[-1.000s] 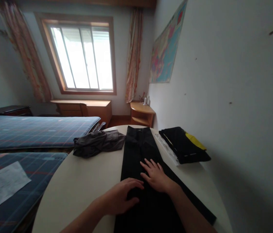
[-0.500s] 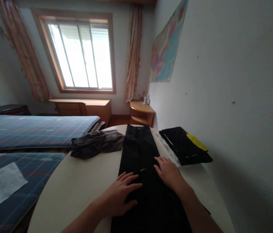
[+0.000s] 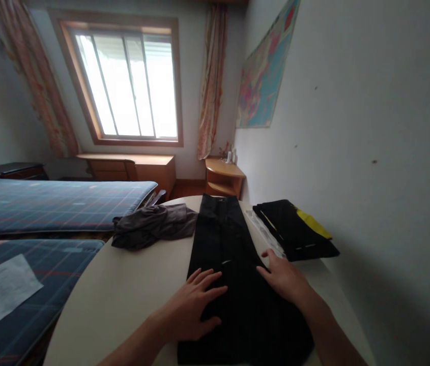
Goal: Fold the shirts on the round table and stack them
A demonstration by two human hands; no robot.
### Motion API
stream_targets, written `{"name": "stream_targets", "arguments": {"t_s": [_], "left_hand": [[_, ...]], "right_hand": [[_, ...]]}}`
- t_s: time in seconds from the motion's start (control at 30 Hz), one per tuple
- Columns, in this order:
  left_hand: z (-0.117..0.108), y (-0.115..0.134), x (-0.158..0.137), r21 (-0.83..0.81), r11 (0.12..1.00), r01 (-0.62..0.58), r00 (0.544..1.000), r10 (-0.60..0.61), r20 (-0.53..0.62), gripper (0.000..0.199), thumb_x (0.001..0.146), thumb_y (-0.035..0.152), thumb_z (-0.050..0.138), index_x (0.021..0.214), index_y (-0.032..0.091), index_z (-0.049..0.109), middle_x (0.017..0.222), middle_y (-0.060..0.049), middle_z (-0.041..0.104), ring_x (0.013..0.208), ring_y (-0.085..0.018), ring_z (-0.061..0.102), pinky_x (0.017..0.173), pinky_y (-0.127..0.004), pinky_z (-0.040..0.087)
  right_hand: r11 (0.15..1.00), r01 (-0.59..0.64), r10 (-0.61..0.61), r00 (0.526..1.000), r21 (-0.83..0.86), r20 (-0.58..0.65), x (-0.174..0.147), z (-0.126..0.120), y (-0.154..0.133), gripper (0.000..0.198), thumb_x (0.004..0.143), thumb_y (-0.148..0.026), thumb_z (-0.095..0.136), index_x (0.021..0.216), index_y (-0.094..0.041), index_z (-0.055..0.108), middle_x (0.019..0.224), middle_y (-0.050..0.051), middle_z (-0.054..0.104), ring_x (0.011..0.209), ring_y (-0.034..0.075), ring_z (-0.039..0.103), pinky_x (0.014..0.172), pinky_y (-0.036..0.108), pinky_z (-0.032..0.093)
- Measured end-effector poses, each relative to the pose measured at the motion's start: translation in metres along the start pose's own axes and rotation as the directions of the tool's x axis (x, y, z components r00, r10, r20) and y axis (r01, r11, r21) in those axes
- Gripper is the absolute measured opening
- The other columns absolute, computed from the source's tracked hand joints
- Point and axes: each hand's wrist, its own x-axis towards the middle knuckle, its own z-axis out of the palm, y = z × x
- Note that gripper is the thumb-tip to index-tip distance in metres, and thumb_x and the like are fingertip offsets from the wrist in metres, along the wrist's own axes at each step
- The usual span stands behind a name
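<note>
Black trousers (image 3: pixel 224 234) lie lengthwise down the round cream table (image 3: pixel 123 305), with a small white mark on the cloth between my hands. My left hand (image 3: pixel 195 305) rests on their left side, fingers spread over the fabric. At the right edge of the trousers is my right hand (image 3: pixel 285 277), its thumb and forefinger apart; the other fingers are partly hidden. I cannot tell whether it touches the cloth. A crumpled dark grey garment (image 3: pixel 153 226) lies to the left of the trousers. Folded black clothing with a yellow patch (image 3: pixel 294 229) sits on the right.
Clear plastic (image 3: pixel 264 231) sticks out beside the folded clothing. A white wall (image 3: pixel 390 203) runs along the right. Two plaid mattresses (image 3: pixel 62 206) stand left of the table, a paper sheet (image 3: pixel 4 292) on the nearer one. Wooden furniture (image 3: pixel 153 168) is under the window.
My right hand has shifted right and slightly nearer me, off the middle of the trousers to their edge. The near part of the trousers spreads further right. My left hand has barely moved.
</note>
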Motion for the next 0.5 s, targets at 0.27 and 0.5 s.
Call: {"name": "stream_targets", "arguments": {"t_s": [0.27,0.5], "left_hand": [[-0.005,0.006,-0.006,-0.037,0.999,-0.015,0.998,0.017,0.063,0.083,0.071,0.032,0.074,0.148,0.034,0.042,0.161,-0.004,0.029,0.149,-0.035,0.022,0.120,-0.060,0.017],[-0.001,0.003,-0.008,-0.072,0.997,-0.021,0.999,0.024,0.046,0.089,0.069,0.033,0.075,0.150,0.029,0.038,0.161,-0.006,0.031,0.149,-0.034,0.021,0.121,-0.058,0.016]], "right_hand": [[0.917,0.267,-0.341,0.911,0.297,0.232,-0.034,-0.011,-0.025,0.069,0.075,-0.027,0.071,0.140,-0.023,0.048,0.090,0.000,0.065,0.081,0.017,0.061,0.075,0.027,0.044],[0.857,0.296,-0.465,0.798,0.422,0.384,-0.040,-0.022,-0.031,0.071,0.073,-0.032,0.076,0.139,-0.025,0.051,0.092,-0.002,0.060,0.080,0.013,0.056,0.073,0.023,0.045]]}}
